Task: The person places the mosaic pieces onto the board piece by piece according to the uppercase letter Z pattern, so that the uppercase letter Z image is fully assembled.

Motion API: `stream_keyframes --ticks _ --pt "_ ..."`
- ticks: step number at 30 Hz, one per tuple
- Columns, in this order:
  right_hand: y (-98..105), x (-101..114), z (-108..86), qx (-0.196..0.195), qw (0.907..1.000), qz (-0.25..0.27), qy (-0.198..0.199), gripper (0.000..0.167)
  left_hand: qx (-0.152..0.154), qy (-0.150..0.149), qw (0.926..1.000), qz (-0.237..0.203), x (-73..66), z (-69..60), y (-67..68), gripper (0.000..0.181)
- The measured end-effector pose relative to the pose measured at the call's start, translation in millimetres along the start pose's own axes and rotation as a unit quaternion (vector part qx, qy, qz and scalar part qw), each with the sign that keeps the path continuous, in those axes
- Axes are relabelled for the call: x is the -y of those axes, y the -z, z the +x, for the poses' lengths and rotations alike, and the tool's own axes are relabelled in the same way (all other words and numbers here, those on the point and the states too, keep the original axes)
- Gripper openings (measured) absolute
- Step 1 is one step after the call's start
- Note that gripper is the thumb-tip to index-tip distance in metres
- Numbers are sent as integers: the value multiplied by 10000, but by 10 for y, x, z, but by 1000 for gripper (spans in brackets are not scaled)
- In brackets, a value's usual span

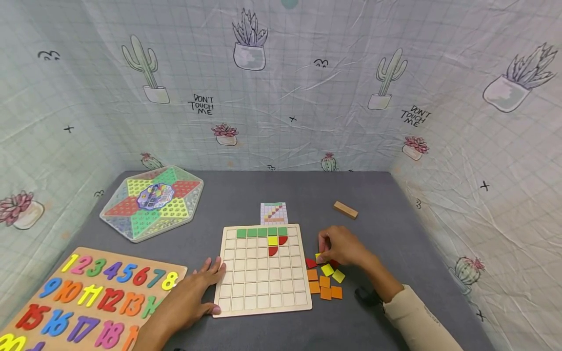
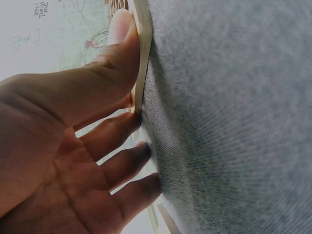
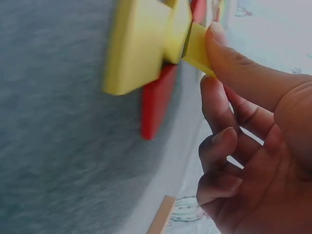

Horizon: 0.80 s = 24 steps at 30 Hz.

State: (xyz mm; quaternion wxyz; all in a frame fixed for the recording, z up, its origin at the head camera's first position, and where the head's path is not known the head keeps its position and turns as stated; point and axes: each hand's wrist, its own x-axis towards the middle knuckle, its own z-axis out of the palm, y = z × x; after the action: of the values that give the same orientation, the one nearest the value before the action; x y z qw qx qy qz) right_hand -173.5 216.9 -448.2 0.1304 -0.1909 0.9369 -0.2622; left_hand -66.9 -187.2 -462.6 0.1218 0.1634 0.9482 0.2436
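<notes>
In the right hand (image 1: 344, 245), a yellow tile (image 3: 197, 48) is being pinched between thumb and forefinger, while the other fingers are curling loosely and holding nothing. Just beneath this hand, a red piece (image 1: 335, 264) is lying partly hidden; a second red piece (image 1: 311, 263) is lying to its left. On the near side of the hand, two loose yellow tiles (image 1: 327, 269) are resting close by, and five orange tiles (image 1: 325, 282) are sitting a little nearer the person.

To the right hand's left, the board (image 1: 250, 282) is lying flat, and the left hand (image 1: 190, 292) is resting at its left edge, unclenched, with thumb and fingertips touching the rim. Left of that hand, a number board (image 1: 118, 259) is lying partly under the forearm.

Up the board, ahead of the left hand and to its right, two red quarters (image 1: 273, 251) and a yellow square (image 1: 272, 241) are sitting below five green squares (image 1: 262, 232).

Ahead of the right hand, a wood block (image 1: 345, 209) is lying apart; ahead and left, a card (image 1: 274, 213) is lying just past the board. Far ahead of the left hand, a star board (image 1: 155, 196) is lying before a cactus-print sheet (image 1: 292, 97).
</notes>
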Motion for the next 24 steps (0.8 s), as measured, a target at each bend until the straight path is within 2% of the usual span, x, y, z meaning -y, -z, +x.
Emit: stream_keyframes --ticks 7,14,18,24 --pt "36 162 94 -156 9990 206 363 15 4 4 10000 -33 2 -9 12 96" --pt "-64 415 212 -67 9969 313 720 10 -4 -7 10000 -82 7 -9 9 95" --pt "-154 554 297 -55 9965 402 737 11 -8 -12 10000 -77 8 -9 6 94" --pt "-321 714 460 -54 9973 250 690 15 -30 -32 10000 -56 15 -11 4 95"
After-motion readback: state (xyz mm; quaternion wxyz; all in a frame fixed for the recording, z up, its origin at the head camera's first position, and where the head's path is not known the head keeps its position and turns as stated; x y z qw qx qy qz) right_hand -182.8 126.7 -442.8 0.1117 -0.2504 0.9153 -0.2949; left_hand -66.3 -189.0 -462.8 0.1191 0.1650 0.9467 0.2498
